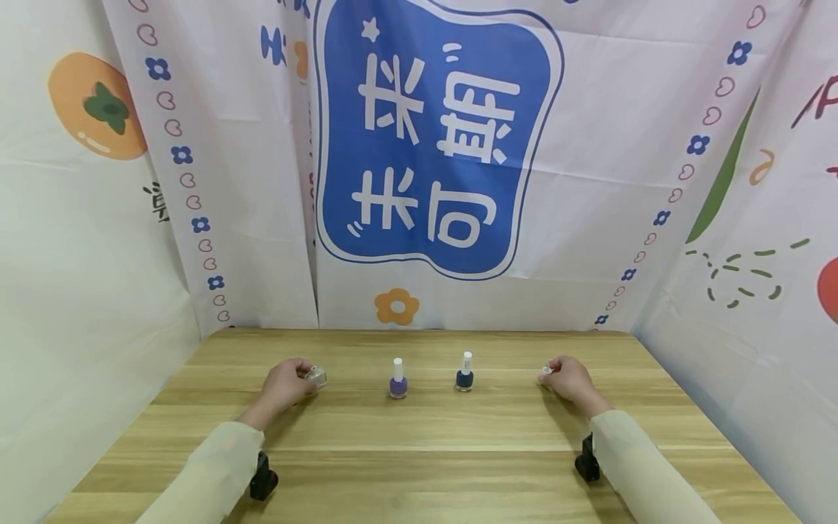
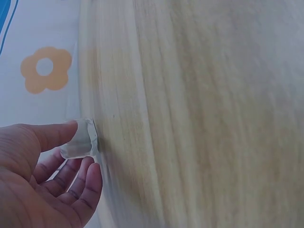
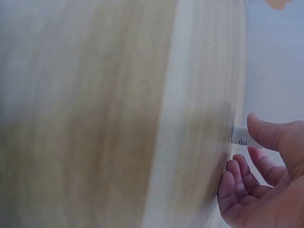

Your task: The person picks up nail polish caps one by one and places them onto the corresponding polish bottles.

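Observation:
At the left of the table, my left hand (image 1: 286, 383) pinches a small clear glass nail polish bottle (image 1: 317, 376) between thumb and fingers. In the left wrist view the bottle (image 2: 81, 140) looks pale, with no white cap on it. Far to the right, my right hand (image 1: 568, 378) holds a white nail polish cap (image 1: 547, 370) by thumb and fingertips. Small dark print shows on the cap (image 3: 242, 136) in the right wrist view; whether a brush hangs from it I cannot tell. Between the hands stand a purple nail polish bottle (image 1: 398, 386) and a dark blue one (image 1: 464, 379), both upright and white-capped.
The wooden table (image 1: 419, 466) ends at a printed white cloth (image 1: 589, 240) hanging behind it. Similar cloth walls rise at the left (image 1: 78, 306) and right. A black wrist camera sits on each sleeve, the left one (image 1: 263, 477) and the right one (image 1: 588, 460).

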Available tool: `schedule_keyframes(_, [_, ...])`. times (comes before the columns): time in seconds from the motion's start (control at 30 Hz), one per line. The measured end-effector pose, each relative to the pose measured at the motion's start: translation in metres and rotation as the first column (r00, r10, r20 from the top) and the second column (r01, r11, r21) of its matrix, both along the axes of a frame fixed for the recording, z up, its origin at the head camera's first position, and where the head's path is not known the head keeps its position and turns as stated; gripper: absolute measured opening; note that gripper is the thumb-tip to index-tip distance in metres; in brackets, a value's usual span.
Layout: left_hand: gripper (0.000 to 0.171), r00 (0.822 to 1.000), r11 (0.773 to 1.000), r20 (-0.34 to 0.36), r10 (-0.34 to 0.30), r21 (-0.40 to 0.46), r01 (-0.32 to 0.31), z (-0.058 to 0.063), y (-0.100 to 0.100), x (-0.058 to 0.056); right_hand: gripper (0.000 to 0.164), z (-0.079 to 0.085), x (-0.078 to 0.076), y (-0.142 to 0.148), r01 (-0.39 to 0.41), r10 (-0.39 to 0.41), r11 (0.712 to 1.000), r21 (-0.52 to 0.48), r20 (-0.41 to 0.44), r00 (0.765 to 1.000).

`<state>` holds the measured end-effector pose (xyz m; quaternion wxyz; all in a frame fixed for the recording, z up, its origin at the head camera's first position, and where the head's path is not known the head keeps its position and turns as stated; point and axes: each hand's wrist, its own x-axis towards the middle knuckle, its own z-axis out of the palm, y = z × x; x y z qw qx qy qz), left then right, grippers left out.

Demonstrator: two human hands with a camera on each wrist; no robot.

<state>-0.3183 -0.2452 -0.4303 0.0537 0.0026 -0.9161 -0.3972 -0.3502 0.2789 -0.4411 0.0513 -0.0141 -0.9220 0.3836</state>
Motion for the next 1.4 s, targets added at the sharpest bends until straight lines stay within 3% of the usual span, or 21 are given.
schedule_keyframes(0.63, [0.025,1.000,1.000,-0.023,0.015,-0.027,-0.015,0.000,0.000,0.000,0.017,0.002,0.001,-0.001,0.003,-0.003,1.000,0.028,0.002,1.000])
schedule_keyframes(0.97, [0.029,0.999,0.999,-0.031,0.025,-0.040,-0.026,0.001,-0.003,0.000,0.015,0.007,0.004,-0.001,0.000,0.000,1.000,0.005,0.004,1.000])
schedule_keyframes(1.4, [0.031,0.995,0.999,-0.098,-0.023,-0.041,0.019,0.005,-0.005,-0.001,0.014,0.021,0.011,-0.003,-0.058,0.058,0.998,0.009,-0.028,0.998])
